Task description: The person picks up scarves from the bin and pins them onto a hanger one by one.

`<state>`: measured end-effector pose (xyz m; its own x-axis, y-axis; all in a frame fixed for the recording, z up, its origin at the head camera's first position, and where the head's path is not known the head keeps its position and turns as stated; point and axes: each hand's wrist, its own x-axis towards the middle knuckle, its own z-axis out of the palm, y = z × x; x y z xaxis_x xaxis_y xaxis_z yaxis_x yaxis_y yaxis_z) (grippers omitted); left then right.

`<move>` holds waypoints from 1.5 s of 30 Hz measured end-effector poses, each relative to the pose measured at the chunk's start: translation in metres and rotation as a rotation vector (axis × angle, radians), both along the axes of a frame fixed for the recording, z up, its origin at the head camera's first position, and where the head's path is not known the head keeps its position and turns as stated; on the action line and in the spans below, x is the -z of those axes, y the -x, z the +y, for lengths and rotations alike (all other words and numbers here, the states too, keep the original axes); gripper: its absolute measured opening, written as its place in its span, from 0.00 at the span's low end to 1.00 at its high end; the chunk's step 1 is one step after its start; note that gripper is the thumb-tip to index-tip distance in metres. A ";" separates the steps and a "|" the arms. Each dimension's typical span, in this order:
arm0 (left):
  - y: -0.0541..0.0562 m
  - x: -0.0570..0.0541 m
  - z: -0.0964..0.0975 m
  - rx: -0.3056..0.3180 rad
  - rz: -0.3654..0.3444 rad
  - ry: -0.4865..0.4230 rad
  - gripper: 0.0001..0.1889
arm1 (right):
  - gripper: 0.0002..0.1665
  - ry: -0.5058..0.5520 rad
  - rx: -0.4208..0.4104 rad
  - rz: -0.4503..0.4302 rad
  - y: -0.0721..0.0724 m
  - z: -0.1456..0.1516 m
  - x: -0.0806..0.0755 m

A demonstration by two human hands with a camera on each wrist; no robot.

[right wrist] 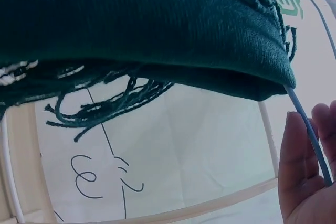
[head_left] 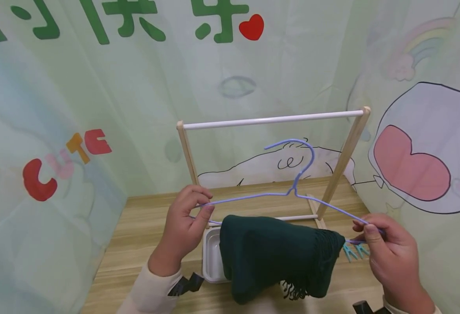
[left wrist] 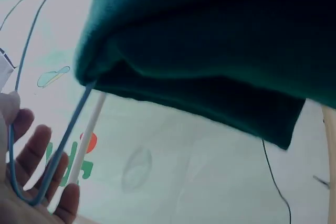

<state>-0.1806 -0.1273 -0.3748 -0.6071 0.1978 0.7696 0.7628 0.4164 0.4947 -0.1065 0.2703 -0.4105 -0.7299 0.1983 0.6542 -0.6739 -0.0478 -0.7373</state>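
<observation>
A blue-purple clothes hanger (head_left: 253, 197) is held up between both hands, its hook at the top. Over its lower bar hangs a folded dark green scarf (head_left: 277, 257) with fringe at the right end. The left hand (head_left: 186, 222) pinches the hanger's left corner between thumb and fingers; the left wrist view shows the hanger's bend (left wrist: 34, 200) lying across the fingers. My right hand (head_left: 396, 248) pinches the right corner the same way. In the right wrist view the scarf's fringe (right wrist: 126, 98) dangles below the fold.
Behind the hanger stands a wooden rack with a white top rod (head_left: 273, 119). A white tray (head_left: 214, 261) sits on the wooden table (head_left: 143, 235), partly covered by the scarf. Teal clothespins (head_left: 351, 252) lie near the right hand. A printed curtain surrounds the table.
</observation>
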 end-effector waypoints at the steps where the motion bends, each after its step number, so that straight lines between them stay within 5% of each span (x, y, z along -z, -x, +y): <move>1: -0.001 -0.001 0.001 0.001 -0.011 -0.015 0.06 | 0.09 -0.010 0.028 -0.020 0.000 0.000 -0.001; 9: -0.007 0.000 0.011 -0.023 -0.052 -0.126 0.09 | 0.10 -0.027 0.112 -0.035 0.007 0.001 -0.002; 16: -0.008 -0.002 0.013 -0.060 -0.045 -0.160 0.09 | 0.20 0.107 0.180 -0.029 0.013 0.011 0.004; 20: -0.008 -0.003 0.013 -0.066 -0.051 -0.175 0.10 | 0.19 0.151 0.337 -0.106 0.014 0.018 0.011; 26: -0.006 -0.003 0.013 -0.062 -0.049 -0.201 0.10 | 0.15 0.048 0.627 -0.381 0.022 0.038 0.051; 30: -0.005 -0.002 0.013 -0.055 -0.039 -0.221 0.10 | 0.14 -0.066 0.731 -0.566 0.026 0.052 0.085; 36: -0.005 -0.002 0.012 -0.049 -0.060 -0.243 0.10 | 0.21 -0.205 0.779 -0.748 0.027 0.064 0.118; 45: -0.005 -0.002 0.014 -0.052 -0.063 -0.264 0.09 | 0.22 -0.323 0.726 -0.792 0.031 0.072 0.154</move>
<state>-0.1760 -0.1137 -0.3729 -0.6597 -0.0371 0.7506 0.7080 0.3042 0.6374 -0.1373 0.3418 -0.5645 -0.7433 0.6509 0.1546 0.2002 0.4369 -0.8769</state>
